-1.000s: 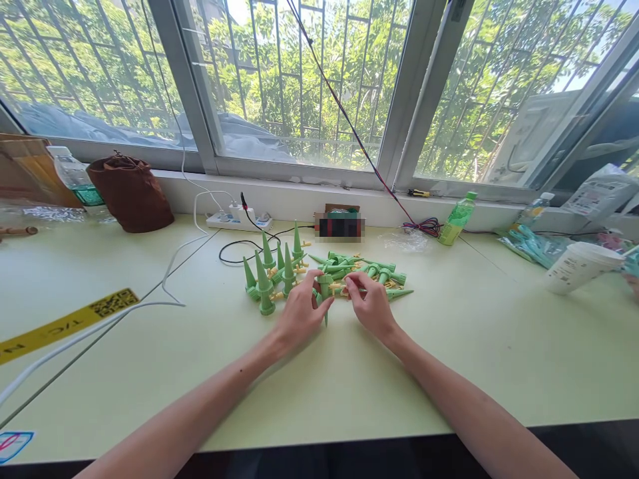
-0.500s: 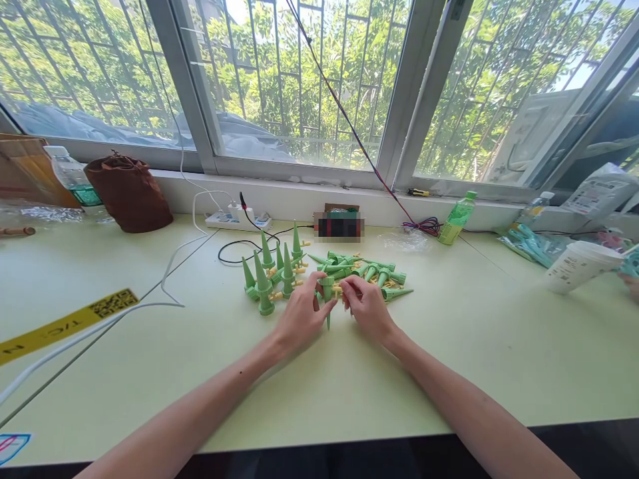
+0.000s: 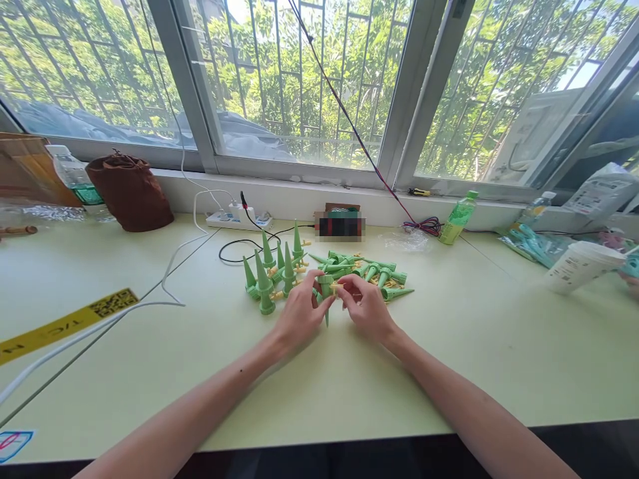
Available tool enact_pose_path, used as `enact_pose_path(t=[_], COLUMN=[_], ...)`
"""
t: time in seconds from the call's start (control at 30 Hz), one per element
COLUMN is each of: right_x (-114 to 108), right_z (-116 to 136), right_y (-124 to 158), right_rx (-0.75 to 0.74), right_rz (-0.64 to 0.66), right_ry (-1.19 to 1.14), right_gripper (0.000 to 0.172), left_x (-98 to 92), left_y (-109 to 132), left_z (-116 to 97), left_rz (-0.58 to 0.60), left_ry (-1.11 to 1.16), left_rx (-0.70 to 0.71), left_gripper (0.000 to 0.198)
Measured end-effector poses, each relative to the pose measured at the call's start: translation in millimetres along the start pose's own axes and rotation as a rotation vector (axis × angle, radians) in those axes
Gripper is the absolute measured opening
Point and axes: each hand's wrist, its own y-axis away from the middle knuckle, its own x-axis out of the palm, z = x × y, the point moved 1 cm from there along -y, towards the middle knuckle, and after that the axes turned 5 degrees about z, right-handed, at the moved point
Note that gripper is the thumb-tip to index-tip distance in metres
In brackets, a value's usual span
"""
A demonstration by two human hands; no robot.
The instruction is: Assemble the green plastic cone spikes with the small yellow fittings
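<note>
My left hand [image 3: 302, 307] grips a green plastic watering spike [image 3: 325, 286] between thumb and fingers, its cap upward and its point down, over the table. A small yellow valve [image 3: 337, 288] sticks out of the spike's right side. Curled around that valve are the fingertips of my right hand [image 3: 367, 307], closed on it, partly hiding it. Left of my hands, several green spikes with yellow valves stand points up, such as this spike [image 3: 263, 286]. Behind my right hand lies a loose pile of green spikes [image 3: 384, 273], with yellow valves among them.
A power strip [image 3: 214, 220] with white and black cables sits by the window ledge, near a blurred dark device [image 3: 340, 226]. A brown pouch [image 3: 130, 196] stands at left; a green bottle [image 3: 458, 218] and white cup [image 3: 582, 267] are at right. Yellow tape [image 3: 64, 327] lies left.
The held spike has shifted slightly left and up. The fingers of my right hand have changed position around the yellow valve, showing more of it. The other spikes stay where they were.
</note>
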Motion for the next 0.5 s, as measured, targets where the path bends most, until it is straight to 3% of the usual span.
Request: enact_pose_path(t=[0.5], right_x=[-1.1], right_z=[0.7], right_y=[-1.3], right_rx=[-0.002], right_rz=[-0.027], right_ry=[-0.060], right_gripper=[0.028], left_x=[-2.3], left_y=[-0.4], left_z=[-3.6], left_rz=[-0.025], left_ry=[0.082], left_rx=[-0.016], left_gripper=[0.035])
